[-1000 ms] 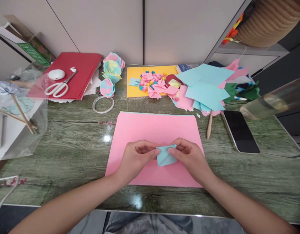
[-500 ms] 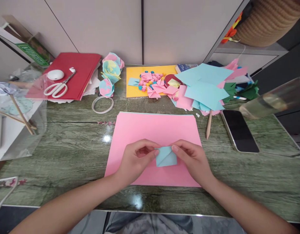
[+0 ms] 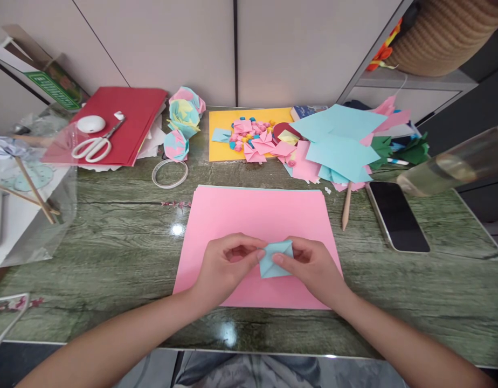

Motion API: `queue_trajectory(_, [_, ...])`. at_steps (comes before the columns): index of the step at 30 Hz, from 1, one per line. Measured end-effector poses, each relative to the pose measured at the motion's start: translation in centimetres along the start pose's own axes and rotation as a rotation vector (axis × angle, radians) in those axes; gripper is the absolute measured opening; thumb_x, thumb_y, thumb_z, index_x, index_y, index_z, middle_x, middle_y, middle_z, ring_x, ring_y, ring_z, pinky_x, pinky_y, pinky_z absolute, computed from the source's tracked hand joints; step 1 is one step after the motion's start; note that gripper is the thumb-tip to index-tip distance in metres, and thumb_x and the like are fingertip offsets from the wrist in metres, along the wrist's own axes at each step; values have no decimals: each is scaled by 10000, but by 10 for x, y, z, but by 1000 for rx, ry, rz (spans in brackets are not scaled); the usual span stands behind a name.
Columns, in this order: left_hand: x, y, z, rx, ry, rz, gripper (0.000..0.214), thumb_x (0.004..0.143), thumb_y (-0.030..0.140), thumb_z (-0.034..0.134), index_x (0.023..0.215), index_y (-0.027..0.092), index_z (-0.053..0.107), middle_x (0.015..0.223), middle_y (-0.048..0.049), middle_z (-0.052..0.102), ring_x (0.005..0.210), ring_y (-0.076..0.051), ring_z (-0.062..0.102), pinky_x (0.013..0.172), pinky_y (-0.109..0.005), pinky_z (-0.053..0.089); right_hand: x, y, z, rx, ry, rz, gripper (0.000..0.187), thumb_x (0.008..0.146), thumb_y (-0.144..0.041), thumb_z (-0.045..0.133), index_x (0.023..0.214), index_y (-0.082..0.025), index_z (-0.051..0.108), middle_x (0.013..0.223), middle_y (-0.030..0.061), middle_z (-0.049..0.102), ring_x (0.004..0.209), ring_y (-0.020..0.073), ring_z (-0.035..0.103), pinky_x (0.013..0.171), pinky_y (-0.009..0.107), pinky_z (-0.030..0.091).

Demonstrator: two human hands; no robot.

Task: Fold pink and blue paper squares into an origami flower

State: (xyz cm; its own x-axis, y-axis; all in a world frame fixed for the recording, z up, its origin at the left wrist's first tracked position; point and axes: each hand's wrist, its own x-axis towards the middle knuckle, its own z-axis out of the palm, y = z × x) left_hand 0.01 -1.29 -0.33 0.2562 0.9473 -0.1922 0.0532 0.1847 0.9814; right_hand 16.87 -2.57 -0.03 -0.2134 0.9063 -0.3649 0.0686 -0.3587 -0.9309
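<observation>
Your left hand (image 3: 227, 267) pinched the small, folded, light-blue paper square (image 3: 269, 269) near its top left corner. Your right hand (image 3: 318, 268) gripped its right side, thumb across the front, so it sat between both, over the big, flat, pink paper (image 3: 257, 213).

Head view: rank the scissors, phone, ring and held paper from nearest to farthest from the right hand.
1. Held paper, in the right hand.
2. Phone, to its right.
3. Ring, to the left.
4. Scissors, farther left, on the red stack.
</observation>
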Motion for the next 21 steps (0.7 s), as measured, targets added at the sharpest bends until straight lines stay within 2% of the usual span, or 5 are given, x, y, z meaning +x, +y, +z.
queue_trajectory(6, [1, 1, 1, -43, 8, -29, 129, 660, 231, 645, 764, 158, 664, 732, -36, 668, 672, -137, 600, 610, -230, 484, 0, 2, 0, -9, 25, 22, 213, 691, -357, 607, 648, -156, 552, 584, -16, 562, 549, 102, 512, 519, 215, 436])
queue_trajectory(13, [1, 1, 2, -113, 23, -66, 142, 642, 221, 661, 767, 154, 663, 719, -22, 678, 645, -124, 610, 590, -212, 500, 0, 0, 0, 16, -120, -2, 169, 703, -321, 609, 733, -156, 631, 696, 16, 655, 641, 134, 579, 622, 250, 467])
queue_trajectory(21, [2, 0, 3, -137, 44, -83, 153, 624, 208, 674, 768, 156, 667, 721, -19, 684, 649, -123, 620, 593, -210, 516, 2, 0, -2, 41, -157, 22, 174, 675, -314, 634, 739, -153, 628, 687, 20, 656, 631, 138, 589, 623, 261, 472])
